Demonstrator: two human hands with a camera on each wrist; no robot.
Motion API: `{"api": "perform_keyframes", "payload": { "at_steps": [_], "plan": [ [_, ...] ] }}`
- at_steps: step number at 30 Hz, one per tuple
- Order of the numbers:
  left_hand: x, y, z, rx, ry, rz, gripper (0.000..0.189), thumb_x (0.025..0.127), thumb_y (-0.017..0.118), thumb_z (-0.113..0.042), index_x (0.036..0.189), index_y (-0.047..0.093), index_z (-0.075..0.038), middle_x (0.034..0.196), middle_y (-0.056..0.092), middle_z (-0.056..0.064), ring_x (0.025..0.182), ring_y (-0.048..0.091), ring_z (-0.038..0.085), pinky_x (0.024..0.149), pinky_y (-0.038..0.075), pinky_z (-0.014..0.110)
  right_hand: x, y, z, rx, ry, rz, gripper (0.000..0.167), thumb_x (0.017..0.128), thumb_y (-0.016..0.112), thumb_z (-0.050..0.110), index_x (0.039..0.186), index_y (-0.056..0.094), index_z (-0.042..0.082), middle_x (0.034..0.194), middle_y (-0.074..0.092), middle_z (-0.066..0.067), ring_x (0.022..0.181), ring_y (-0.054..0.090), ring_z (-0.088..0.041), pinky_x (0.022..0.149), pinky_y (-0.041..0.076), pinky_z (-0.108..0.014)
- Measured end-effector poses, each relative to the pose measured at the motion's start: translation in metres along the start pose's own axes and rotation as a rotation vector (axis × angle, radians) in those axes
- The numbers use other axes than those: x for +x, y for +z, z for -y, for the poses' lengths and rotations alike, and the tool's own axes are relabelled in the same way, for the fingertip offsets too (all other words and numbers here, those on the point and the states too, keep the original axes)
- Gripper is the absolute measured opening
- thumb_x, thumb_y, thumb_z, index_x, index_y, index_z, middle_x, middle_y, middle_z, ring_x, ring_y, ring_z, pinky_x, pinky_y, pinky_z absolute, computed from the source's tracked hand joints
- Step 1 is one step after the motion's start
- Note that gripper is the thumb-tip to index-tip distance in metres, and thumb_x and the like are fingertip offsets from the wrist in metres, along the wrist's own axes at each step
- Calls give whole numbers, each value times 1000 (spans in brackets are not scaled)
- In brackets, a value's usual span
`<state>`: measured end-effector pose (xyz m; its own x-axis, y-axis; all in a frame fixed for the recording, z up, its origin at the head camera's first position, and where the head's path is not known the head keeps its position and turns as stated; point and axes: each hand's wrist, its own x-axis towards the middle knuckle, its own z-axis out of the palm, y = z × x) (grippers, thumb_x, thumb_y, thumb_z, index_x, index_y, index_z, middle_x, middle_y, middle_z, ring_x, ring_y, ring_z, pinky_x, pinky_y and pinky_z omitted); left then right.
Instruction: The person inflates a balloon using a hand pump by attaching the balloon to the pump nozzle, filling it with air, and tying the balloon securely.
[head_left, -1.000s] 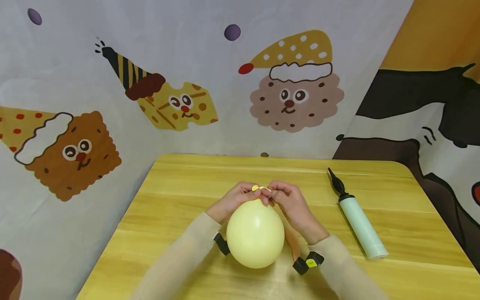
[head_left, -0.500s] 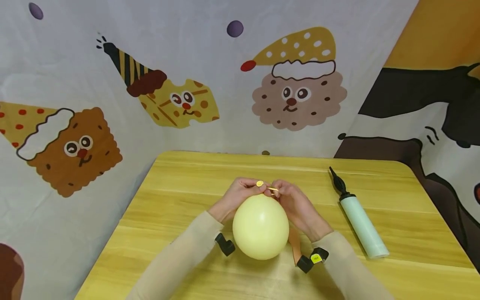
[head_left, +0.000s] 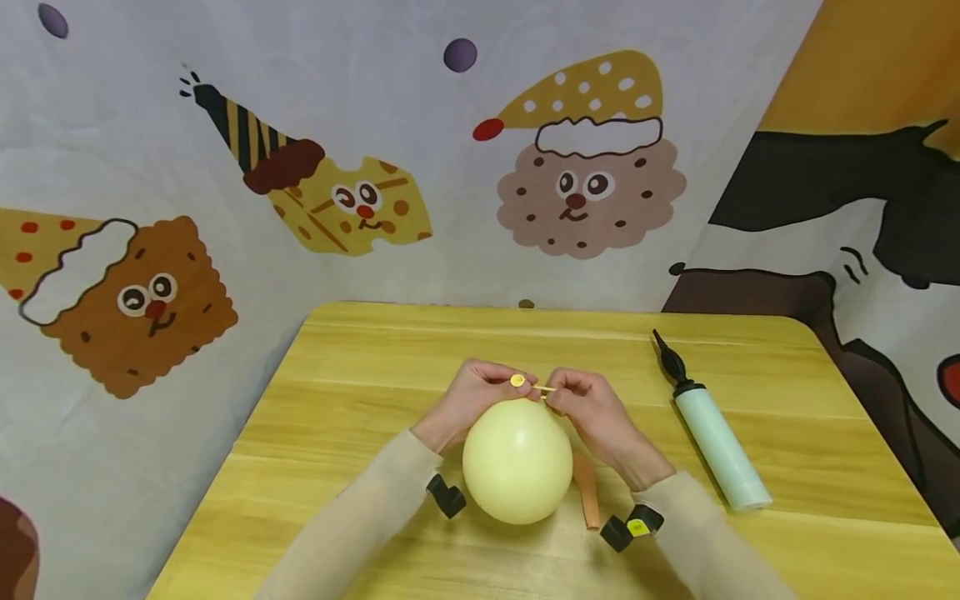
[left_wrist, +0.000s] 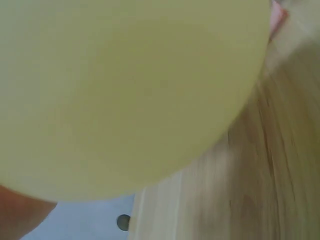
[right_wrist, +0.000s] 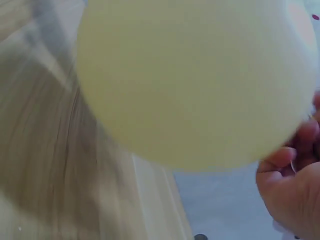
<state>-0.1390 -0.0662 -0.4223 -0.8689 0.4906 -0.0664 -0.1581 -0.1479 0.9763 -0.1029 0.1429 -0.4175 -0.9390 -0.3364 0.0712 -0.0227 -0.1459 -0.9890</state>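
An inflated pale yellow balloon (head_left: pixel 517 462) hangs below both hands, over the middle of the table. My left hand (head_left: pixel 474 398) pinches its neck at the top, with the rolled mouth (head_left: pixel 517 380) showing above the thumb. My right hand (head_left: pixel 600 417) pinches a thin stretched strand of the neck just to the right. In the left wrist view the balloon (left_wrist: pixel 130 95) fills most of the picture and hides nearly all of that hand. The right wrist view shows the balloon (right_wrist: pixel 195 85) with curled right fingers (right_wrist: pixel 305 135) at its edge.
A flat orange balloon (head_left: pixel 588 493) lies on the wooden table (head_left: pixel 360 550) behind the yellow one, near the right wrist. A pale green hand pump (head_left: pixel 722 446) with a black nozzle lies at the right. A printed cloth (head_left: pixel 465 275) hangs behind the table.
The right hand has moved slightly right, away from the left, drawing the neck strand out between them. The yellow balloon has shifted a little up and right, and more of the orange balloon shows.
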Motion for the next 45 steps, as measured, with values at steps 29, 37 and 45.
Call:
{"api": "perform_keyframes", "payload": {
  "at_steps": [29,37,45],
  "plan": [
    [-1,1,8,-148,-124,-26,13,102,65,-7,114,60,-6,92,77,6,90,75,18,75,62,33,13,-4,-7,-906,-919,-334,5,82,71,6,78,67,7,82,63,-4,78,59,-23,74,50,-28],
    [-3,-1,8,-133,-146,-23,19,106,61,-16,119,62,-2,94,77,8,82,74,16,68,61,29,11,0,-5,-906,-807,-298,13,80,79,4,77,67,9,83,63,-2,81,58,-22,77,48,-28],
    [-4,-5,6,-93,-160,23,12,104,64,-15,109,65,-4,91,77,5,80,73,16,67,61,29,11,3,-4,-890,-691,-276,23,77,84,-2,77,66,13,82,61,4,78,59,-14,66,50,-29]
  ]
}}
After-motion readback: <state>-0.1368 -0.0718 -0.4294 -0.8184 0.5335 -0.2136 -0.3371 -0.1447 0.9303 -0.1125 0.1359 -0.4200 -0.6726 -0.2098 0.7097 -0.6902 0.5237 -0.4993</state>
